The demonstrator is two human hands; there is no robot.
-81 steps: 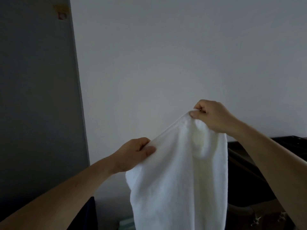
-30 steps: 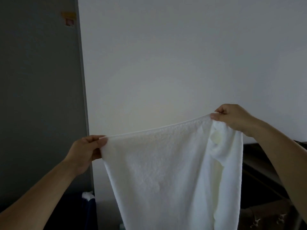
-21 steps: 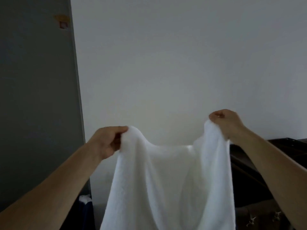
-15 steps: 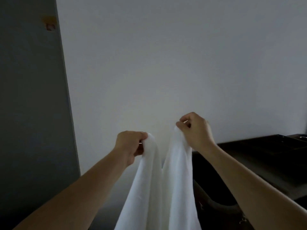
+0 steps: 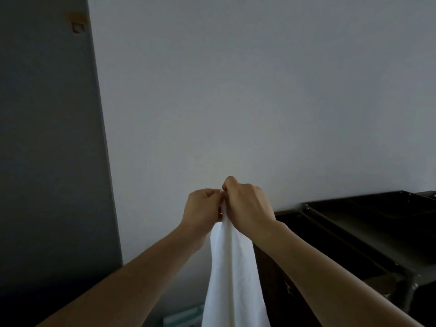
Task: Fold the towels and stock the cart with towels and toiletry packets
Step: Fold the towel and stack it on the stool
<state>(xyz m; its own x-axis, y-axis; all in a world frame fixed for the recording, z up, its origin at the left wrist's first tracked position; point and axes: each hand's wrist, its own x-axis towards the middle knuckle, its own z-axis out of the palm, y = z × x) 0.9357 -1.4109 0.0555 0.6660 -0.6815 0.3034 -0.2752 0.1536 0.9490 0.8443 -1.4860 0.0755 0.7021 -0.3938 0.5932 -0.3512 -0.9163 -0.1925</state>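
Fingers (image 5: 213, 194) of both hands curl on the towel's (image 5: 233, 279) top edge. Left hand (image 5: 201, 213) touches right hand (image 5: 247, 208); the towel hangs doubled beside the cart (image 5: 354, 223).

Pale wall (image 5: 236, 90), grey panel (image 5: 47, 149), dim light.

A plain white towel (image 5: 233, 274) is shown, unpatterned. Behind the towel, the wall (image 5: 236, 90) is painted pale grey-white. Left of the towel, a dark grey panel (image 5: 47, 138) is marked by a small orange patch (image 5: 76, 22); right of the towel, the cart (image 5: 354, 232) is coloured black.
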